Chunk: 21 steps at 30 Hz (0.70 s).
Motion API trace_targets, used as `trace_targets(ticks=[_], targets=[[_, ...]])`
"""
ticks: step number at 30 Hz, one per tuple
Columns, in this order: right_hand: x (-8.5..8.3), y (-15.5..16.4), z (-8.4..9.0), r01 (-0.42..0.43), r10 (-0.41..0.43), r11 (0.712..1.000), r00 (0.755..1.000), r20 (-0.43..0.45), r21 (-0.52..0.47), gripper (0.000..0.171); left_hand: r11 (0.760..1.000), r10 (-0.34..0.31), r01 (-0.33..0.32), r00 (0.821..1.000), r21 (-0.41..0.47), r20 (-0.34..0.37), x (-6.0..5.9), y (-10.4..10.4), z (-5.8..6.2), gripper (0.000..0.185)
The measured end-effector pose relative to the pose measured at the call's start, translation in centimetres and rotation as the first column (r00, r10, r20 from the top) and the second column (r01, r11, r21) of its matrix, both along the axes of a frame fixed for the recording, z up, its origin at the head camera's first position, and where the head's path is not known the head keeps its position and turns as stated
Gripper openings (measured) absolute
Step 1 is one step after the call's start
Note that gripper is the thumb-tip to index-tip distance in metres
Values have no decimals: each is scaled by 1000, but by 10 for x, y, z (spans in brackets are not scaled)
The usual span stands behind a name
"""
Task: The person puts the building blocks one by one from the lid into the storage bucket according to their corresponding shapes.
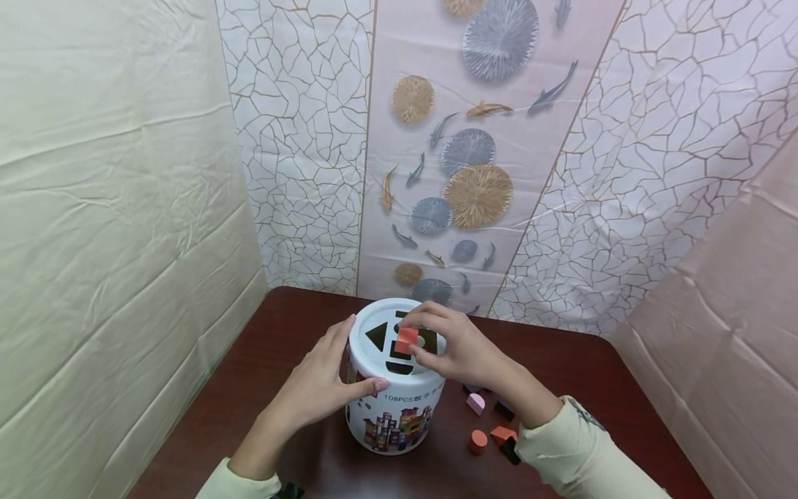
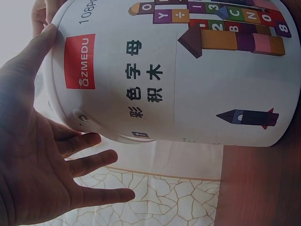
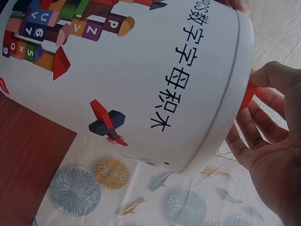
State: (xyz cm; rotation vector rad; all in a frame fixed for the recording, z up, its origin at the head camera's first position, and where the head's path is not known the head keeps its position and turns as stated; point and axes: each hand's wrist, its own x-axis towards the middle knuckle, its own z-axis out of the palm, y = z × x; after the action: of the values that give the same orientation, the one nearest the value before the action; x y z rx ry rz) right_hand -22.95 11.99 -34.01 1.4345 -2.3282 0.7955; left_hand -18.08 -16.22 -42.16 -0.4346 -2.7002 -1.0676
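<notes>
A white toy-block bucket [image 1: 414, 407] with printed characters and block pictures stands upright on the table. Its white lid [image 1: 366, 360] has several cut-out holes, among them a triangular hole [image 1: 377, 337] at the left and a rounded slot [image 1: 399, 368] in front. My left hand [image 1: 318, 378] rests against the bucket's left side, thumb at the front of the rim. Its other fingers are spread and straight in the left wrist view. Over the lid's middle, my right hand [image 1: 458, 343] pinches an orange-red block [image 1: 406, 339] between thumb and fingers. The block's underside is hidden.
To the bucket's right lie loose blocks: a pink half-round block [image 1: 476, 404], an orange cylinder [image 1: 478, 441], an orange wedge [image 1: 502, 434] and dark blocks [image 1: 509, 450], partly behind the right forearm. Patterned cloth [image 1: 299, 152] hangs behind the dark red table [image 1: 249, 367].
</notes>
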Motion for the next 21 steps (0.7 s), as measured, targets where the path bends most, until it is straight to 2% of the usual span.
trace_targets(ticks=[7,21], targets=[[-2,-3,-5,-30,30,999,1000,-2,-11,33,1000,0,0,1000,6,2,0,-1,1,129],[-3,-5,-13,-8,8,1000,1000,2,11,32,1000,-3,3,1000,12,-7,-1,-2,-1,128]])
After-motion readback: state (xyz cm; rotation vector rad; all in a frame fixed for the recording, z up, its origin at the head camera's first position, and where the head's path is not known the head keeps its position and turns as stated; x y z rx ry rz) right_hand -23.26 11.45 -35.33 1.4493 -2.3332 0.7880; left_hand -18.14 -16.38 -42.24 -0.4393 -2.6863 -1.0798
